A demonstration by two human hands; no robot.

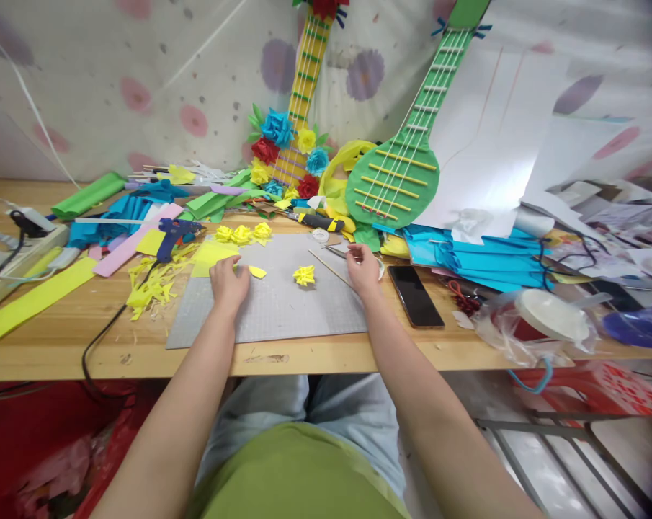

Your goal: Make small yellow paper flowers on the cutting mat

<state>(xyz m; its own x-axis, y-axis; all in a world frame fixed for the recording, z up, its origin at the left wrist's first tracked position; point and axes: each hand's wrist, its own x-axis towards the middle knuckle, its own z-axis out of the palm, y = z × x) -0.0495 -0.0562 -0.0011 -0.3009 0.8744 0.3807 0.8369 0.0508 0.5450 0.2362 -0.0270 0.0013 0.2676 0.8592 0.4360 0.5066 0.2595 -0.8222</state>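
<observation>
My left hand [229, 282] rests at the left of the grey cutting mat [298, 324], thumb and index finger apart. It touches the edge of a yellow paper sheet [210, 258]; a small yellow paper petal [257, 272] lies just beside its thumb. My right hand [364, 269] is at the mat's right side, fingers curled over what look like scissors [335, 251], their blades pointing left and the handles mostly hidden. A thin wooden stick [330, 268] lies by those fingers. Between my hands sits a yellow paper flower [304, 275].
Several yellow flowers [242, 234] line the mat's back edge. A blue glue gun [168, 238] and yellow scraps [151, 285] lie left. A phone [415, 296] and a lidded cup [547, 317] stand right. A green paper instrument [393, 184] and a flowered yellow one [307, 79] lean behind.
</observation>
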